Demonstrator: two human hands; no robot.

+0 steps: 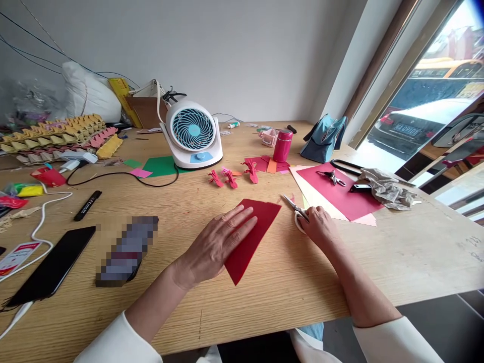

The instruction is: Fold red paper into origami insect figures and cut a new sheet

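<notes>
My left hand (215,247) grips a folded sheet of red paper (259,227), its fingers stretched across the top face and its thumb hidden. Low over the table to the right, my right hand (321,227) is closed around the handle of white-handled scissors (301,222). The blades point away to the left, beside the paper's far corner and apart from it. Beyond the paper, three small red paper figures (230,178) are on the wooden table (189,312). A stack of red and pale paper sheets (336,186) lies past my right hand.
A white fan (193,133) stands at the back beside green paper (157,167). A pink bottle (282,146) and a blue bag (325,138) are farther right. Two phones, one black phone (55,264) among them, a marker (87,205) and cables lie left. Egg cartons (56,133) fill the far left.
</notes>
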